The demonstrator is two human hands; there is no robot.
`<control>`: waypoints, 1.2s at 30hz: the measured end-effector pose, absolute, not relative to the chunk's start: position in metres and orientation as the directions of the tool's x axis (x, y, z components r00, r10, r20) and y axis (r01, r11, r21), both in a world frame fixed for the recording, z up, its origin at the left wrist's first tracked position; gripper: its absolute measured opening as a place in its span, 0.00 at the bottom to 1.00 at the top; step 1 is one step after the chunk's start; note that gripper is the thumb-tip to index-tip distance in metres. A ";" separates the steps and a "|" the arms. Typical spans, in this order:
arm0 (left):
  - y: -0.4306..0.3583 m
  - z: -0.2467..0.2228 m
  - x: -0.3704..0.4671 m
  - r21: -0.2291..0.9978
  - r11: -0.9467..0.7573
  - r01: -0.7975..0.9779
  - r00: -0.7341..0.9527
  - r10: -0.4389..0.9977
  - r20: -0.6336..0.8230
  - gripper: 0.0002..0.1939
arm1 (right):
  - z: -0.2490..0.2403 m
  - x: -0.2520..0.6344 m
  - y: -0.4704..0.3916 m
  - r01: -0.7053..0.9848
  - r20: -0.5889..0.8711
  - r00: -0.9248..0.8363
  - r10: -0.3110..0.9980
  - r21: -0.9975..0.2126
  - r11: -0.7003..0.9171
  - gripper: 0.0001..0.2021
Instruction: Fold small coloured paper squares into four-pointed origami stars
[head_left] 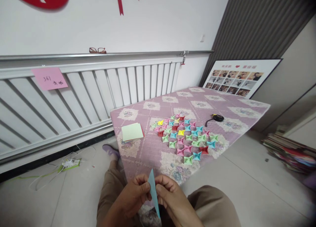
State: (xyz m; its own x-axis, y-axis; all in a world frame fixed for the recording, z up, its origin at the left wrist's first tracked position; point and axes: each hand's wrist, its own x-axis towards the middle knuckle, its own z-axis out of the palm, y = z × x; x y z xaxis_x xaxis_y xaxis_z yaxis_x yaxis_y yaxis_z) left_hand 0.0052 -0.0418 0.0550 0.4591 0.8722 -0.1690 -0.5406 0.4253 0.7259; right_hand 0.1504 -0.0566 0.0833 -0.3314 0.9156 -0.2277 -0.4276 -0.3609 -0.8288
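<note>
Blue paper: folded sheet (153, 195), held up off the table (150, 154), just beyond its near edge, over your lap. Narrow, pointed at top; number of layers can't be told.
Handling: should be very light, thin, bendy; folds likely add a little stiffness. Crushes or creases easily, so light force only. Dry paper, probably not very slippery, but layers could slide over each other.
Where to hold: pinch the flat sides near the folded edges, fingertips only. Keep pressure off the pointed tip; it would probably bend first.
Left hand: yours (135, 191), thumb and fingers pinching the blue paper's left side.
Right hand: yours (170, 195), fingertips closed on its right side, thumb toward you.
Folded pieces: many small colored ones (180, 141), standing in rough rows mid-table.
Paper stack: loose sheets (132, 132), pale green on top, on the table's left part.
Black-and-yellow tool: maybe a tape measure (218, 118), on the table's right part.
Radiator: white (124, 85), behind the table and to its left.
</note>
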 end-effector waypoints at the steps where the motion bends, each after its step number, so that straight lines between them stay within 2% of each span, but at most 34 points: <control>1: -0.042 0.054 0.005 0.728 0.424 -0.539 0.461 0.872 -0.167 0.17 | 0.082 0.150 -0.057 -0.406 -0.233 -0.325 0.917 -0.841 -0.358 0.15; 7: -0.041 0.048 0.003 0.734 0.408 -0.543 0.470 0.872 -0.137 0.15 | 0.083 0.151 -0.056 -0.357 -0.236 -0.316 0.919 -0.868 -0.345 0.14; 15: -0.044 0.054 0.003 0.732 0.436 -0.523 0.467 0.865 -0.181 0.19 | 0.091 0.149 -0.057 -0.304 -0.241 -0.313 0.919 -0.891 -0.337 0.17; 18: -0.044 0.055 0.002 0.755 0.425 -0.500 0.441 0.875 -0.200 0.20 | 0.096 0.149 -0.057 -0.228 -0.229 -0.272 0.935 -0.928 -0.293 0.17; 22: -0.041 0.055 0.003 0.786 0.377 -0.490 0.385 0.902 -0.193 0.19 | 0.097 0.151 -0.055 -0.104 -0.117 -0.276 0.954 -0.983 -0.151 0.14; 24: -0.040 0.054 0.004 0.800 0.360 -0.479 0.361 0.912 -0.194 0.19 | 0.094 0.153 -0.053 -0.023 -0.041 -0.195 0.980 -0.999 -0.046 0.11; 27: -0.038 0.054 0.006 0.805 0.355 -0.475 0.336 0.919 -0.207 0.17 | 0.087 0.154 -0.052 0.210 0.099 -0.044 0.994 -0.972 0.106 0.08; 29: -0.038 0.055 0.007 0.805 0.358 -0.474 0.335 0.918 -0.211 0.17 | 0.086 0.155 -0.053 0.355 0.195 -0.070 0.978 -0.912 0.207 0.07; 31: -0.038 0.056 0.007 0.806 0.363 -0.467 0.343 0.915 -0.213 0.17 | 0.088 0.157 -0.054 0.428 0.258 -0.144 0.956 -0.854 0.295 0.06; 36: -0.039 0.058 0.005 0.794 0.372 -0.481 0.367 0.908 -0.203 0.19 | 0.095 0.160 -0.054 0.449 0.303 -0.246 0.921 -0.806 0.386 0.06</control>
State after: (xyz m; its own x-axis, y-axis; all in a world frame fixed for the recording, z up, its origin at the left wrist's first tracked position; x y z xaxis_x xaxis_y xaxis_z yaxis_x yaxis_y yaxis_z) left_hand 0.0049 -0.0385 0.0575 0.3671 0.9078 -0.2027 -0.4811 0.3718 0.7939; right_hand 0.1605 -0.0537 0.0947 -0.2460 0.9206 0.3033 0.4487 0.3855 -0.8062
